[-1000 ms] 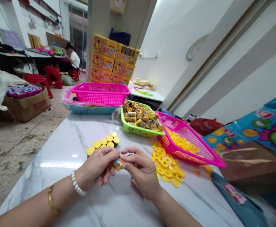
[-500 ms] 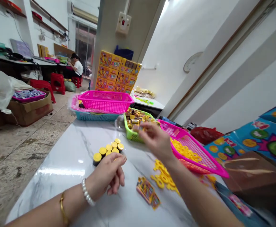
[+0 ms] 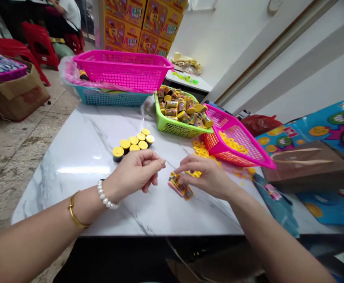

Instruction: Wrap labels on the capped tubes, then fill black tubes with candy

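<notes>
My left hand hovers above the white marbled table, thumb pressed to its curled fingers. Whether anything small is in that pinch I cannot make out. Behind it stand several small tubs with yellow lids and dark sides, upright in a close group. My right hand reaches over a small stack of printed yellow-and-purple labels, thumb and fingers apart, fingertips at the stack. Part of the stack is hidden under that hand. Just beyond it lies a loose pile of yellow plastic pieces.
A green basket holds many labelled tubs. Beside it, a pink basket contains yellow plastic pieces. Stacked pink and blue baskets stand at the back left. On the right is a brown bag-like object. A seated person is far left.
My right hand has come down and back from the green basket to the labels. My left hand stays near the tubs, fingers drawn closer together. The view has tilted downward.
</notes>
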Available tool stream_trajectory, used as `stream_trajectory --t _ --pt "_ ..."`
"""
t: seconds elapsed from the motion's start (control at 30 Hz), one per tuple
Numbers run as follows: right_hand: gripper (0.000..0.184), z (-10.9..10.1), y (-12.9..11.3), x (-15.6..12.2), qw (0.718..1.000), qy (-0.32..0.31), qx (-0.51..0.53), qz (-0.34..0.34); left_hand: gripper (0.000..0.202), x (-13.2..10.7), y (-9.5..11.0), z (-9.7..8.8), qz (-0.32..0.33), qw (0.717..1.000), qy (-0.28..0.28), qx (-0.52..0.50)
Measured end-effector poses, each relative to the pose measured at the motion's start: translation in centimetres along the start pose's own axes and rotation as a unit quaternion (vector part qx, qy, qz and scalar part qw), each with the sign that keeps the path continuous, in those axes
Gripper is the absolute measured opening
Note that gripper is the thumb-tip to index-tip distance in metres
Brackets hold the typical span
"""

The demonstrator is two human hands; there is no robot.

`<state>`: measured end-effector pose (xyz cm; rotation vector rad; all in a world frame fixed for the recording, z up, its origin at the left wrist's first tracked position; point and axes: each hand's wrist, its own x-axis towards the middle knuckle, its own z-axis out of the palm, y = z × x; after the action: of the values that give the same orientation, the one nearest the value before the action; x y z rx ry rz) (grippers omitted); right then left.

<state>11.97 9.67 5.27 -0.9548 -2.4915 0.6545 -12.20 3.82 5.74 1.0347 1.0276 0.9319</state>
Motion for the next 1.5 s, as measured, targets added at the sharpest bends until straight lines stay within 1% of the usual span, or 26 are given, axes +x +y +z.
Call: stream_trajectory --t 0.03,0.1,0.17,0.2,0.27,0.33,0.4,0.47,0.57,0.63,0.7,0.8,0.97,1.1,1.23,1.37,1.43,1.5 --pt "0.011 1.0 0.9 -1.3 1.0 -0.002 0.011 0.01 0.02 0.0 -0.2 0.1 -0.004 1.0 -0.004 0.011" --pt "0.014 2.6 2.7 -2.9 0.999 0.03 0.033 0.026 0.02 0.1 -0.5 0.2 -0.002 1.0 -0.004 0.03" --pt "0.017 3.5 3.8 -3.4 0.997 0.069 0.036 0.021 0.02 0.3 -0.8 0.2 0.004 0.999 0.002 0.046" --pt "0.017 3.6 3.9 -3.5 0.996 0.084 0.025 0.011 0.021 0.4 -0.9 0.2 0.006 0.999 0.006 0.051" --pt "0.014 3.4 3.3 -3.1 0.993 0.121 0.0 -0.008 0.024 0.5 -1.0 0.2 0.007 0.998 0.016 0.058" --pt "0.008 2.8 1.9 -2.2 0.982 0.189 -0.013 -0.015 0.027 0.5 -1.1 0.2 0.019 0.998 0.027 0.061" --pt "0.003 2.5 0.0 -0.9 0.966 0.258 -0.01 -0.02 0.03 0.5 -1.1 0.2 0.05 0.996 0.037 0.07" --pt "0.006 2.5 -1.8 0.6 0.956 0.288 -0.001 -0.047 0.03 0.5 -1.1 0.1 0.086 0.992 0.042 0.078" --pt "0.01 3.2 -3.5 2.7 0.957 0.272 0.035 -0.095 0.027 0.6 -0.9 -0.2 0.115 0.991 0.055 0.051" --pt "0.013 3.8 -3.8 3.5 0.957 0.266 0.064 -0.099 0.027 0.7 -0.8 -0.5 0.115 0.99 0.074 0.021" --pt "0.015 4.3 -3.6 3.9 0.953 0.276 0.077 -0.095 0.029 0.8 -0.6 -0.7 0.107 0.989 0.098 0.005" --pt "0.017 4.7 -3.5 3.8 0.944 0.305 0.043 -0.116 0.031 1.0 -0.6 -0.8 0.091 0.99 0.11 -0.009" --pt "0.021 4.9 -4.3 3.5 0.923 0.329 -0.049 -0.192 0.031 0.9 -0.6 -0.6 0.106 0.989 0.098 -0.024" --pt "0.026 4.8 -4.4 3.4 0.906 0.354 -0.083 -0.218 0.031 0.7 -0.3 -0.6 0.112 0.99 0.077 -0.039" --pt "0.026 5.1 -3.8 3.3 0.898 0.366 -0.099 -0.224 0.03 0.7 -0.3 -0.4 0.08 0.994 0.068 -0.027" --pt "0.025 5.6 -3.2 3.1 0.908 0.35 -0.061 -0.221 0.027 1.0 -0.8 -0.3 0.084 0.993 0.081 -0.019" --pt "0.024 5.8 -2.9 3.1 0.918 0.347 -0.008 -0.193 0.026 1.1 -0.9 -0.4 0.094 0.992 0.085 -0.016" --pt "0.026 5.8 -2.5 3.1 0.928 0.34 0.09 -0.123 0.026 1.2 -0.9 -0.5 0.114 0.988 0.102 -0.012"
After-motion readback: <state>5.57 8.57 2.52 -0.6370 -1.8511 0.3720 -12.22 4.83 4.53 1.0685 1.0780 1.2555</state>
